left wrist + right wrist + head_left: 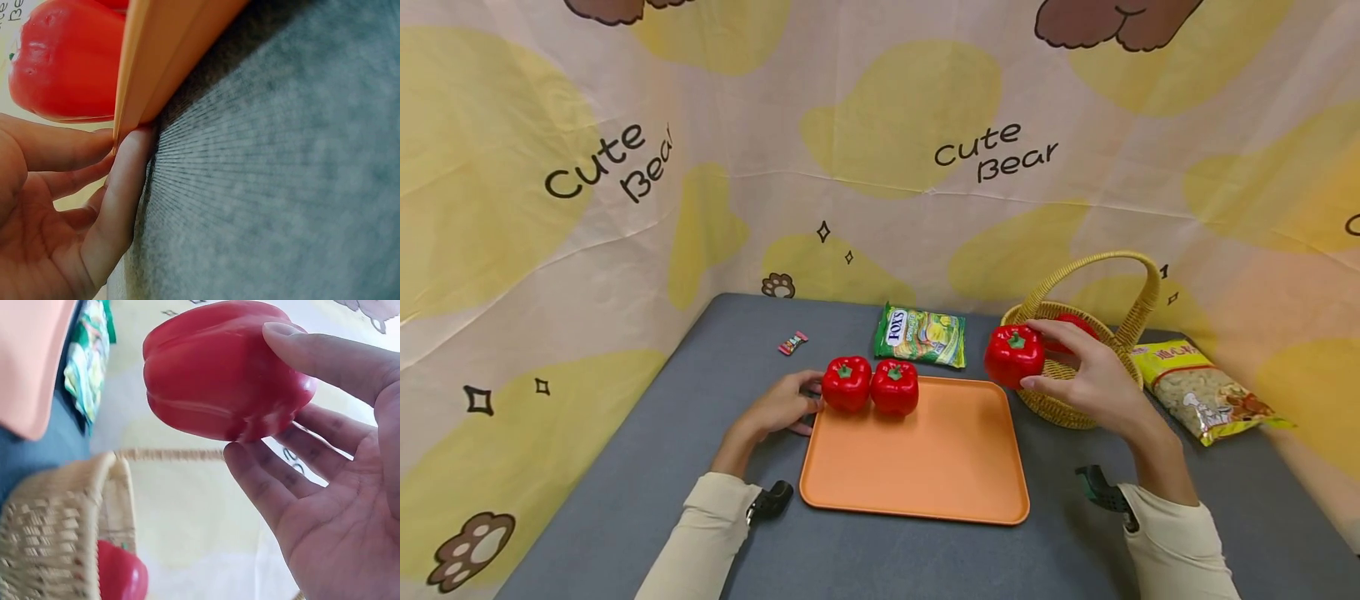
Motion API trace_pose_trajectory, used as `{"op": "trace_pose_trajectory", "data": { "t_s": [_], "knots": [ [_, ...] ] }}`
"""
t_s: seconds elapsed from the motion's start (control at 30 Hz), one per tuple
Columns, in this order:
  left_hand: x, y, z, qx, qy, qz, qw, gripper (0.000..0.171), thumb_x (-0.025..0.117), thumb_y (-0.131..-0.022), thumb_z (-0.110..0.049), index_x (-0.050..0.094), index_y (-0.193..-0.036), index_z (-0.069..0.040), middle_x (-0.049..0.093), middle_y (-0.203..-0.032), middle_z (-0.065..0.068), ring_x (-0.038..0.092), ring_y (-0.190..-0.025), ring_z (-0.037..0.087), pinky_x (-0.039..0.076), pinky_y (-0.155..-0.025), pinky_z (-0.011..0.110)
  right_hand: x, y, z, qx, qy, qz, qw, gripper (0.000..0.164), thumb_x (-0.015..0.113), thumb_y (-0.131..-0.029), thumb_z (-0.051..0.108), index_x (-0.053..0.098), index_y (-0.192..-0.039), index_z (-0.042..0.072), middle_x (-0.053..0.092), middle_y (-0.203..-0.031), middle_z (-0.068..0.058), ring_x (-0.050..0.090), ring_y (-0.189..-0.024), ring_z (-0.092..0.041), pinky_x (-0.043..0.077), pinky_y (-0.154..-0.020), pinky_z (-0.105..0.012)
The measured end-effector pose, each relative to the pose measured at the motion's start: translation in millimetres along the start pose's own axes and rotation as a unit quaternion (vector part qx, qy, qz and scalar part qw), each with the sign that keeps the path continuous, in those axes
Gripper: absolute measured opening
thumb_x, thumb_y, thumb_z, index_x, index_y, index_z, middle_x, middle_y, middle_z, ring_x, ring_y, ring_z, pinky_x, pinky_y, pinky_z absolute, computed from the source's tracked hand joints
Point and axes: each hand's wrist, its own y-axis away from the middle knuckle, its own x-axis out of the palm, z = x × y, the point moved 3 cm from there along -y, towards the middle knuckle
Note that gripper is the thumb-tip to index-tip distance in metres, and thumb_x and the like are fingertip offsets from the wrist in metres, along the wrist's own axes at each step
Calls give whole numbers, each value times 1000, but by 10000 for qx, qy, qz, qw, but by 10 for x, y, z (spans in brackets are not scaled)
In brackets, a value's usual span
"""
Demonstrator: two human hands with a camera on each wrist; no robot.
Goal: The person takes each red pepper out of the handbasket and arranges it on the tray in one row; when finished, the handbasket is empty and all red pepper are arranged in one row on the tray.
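My right hand point(1093, 379) holds a red bell pepper point(1013, 357) between thumb and fingers, raised by the tray's far right corner and in front of the wicker basket point(1060, 410). The right wrist view shows that bell pepper point(212, 372) up close, gripped at one end. Two more red bell peppers, a left one point(846, 384) and a right one point(895, 388), sit side by side in the far left corner of the orange tray point(925, 467). At that corner my left hand point(782, 404) pinches the tray's rim point(140, 81), fingertips on either side of it.
Another red bell pepper point(122, 572) lies inside the basket, whose tall handle point(1097, 257) arches above it. Behind the tray are a green Fox's candy bag point(921, 336) and a small wrapped candy point(792, 342). A yellow snack bag point(1206, 396) lies right of the basket. A patterned cloth point(865, 150) hangs behind the table.
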Motion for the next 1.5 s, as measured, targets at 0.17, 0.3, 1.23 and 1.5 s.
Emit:
{"op": "trace_pose_trajectory", "data": {
  "t_s": [0.17, 0.3, 1.23, 1.5],
  "knots": [
    [-1, 4, 0, -20, -13, -22, 10000, 55, 60, -98, -2, 49, -151, 5, 57, -135, 24, 66, -105, 28, 67, -69, 41, 180, -84, -21, 103, -160, 205, 9996, 75, 89, -86, 16, 55, -152, 8, 56, -150, -14, 61, -130, -37, 53, -104, -19],
    [1, 10, -2, -20, -33, -27, 10000, 55, 60, -98, -2, 49, -152, 4, 57, -136, 24, 66, -106, 28, 67, -69, 41, 316, -125, -37, 238, -420, 362, 9982, 75, 88, -87, 16, 53, -153, 9, 55, -151, -13, 63, -128, -37, 56, -106, -50],
    [-9, 1, -13, -79, -59, -5, 10000, 55, 62, -99, -5, 49, -152, 3, 57, -137, 23, 67, -108, 29, 67, -70, 41, 809, -218, -261, 535, -936, 909, 9900, 78, 86, -84, 4, 51, -154, 3, 56, -149, -20, 61, -132, -41, 56, -106, -54],
    [-13, -6, -4, -84, -13, 8, 10000, 56, 61, -99, -5, 48, -153, 3, 56, -137, 23, 66, -107, 28, 67, -69, 40, 900, -210, -315, 594, -942, 1134, 9873, 81, 86, -86, 8, 47, -156, 0, 53, -153, -22, 59, -133, -48, 52, -108, -62]
  ]
}}
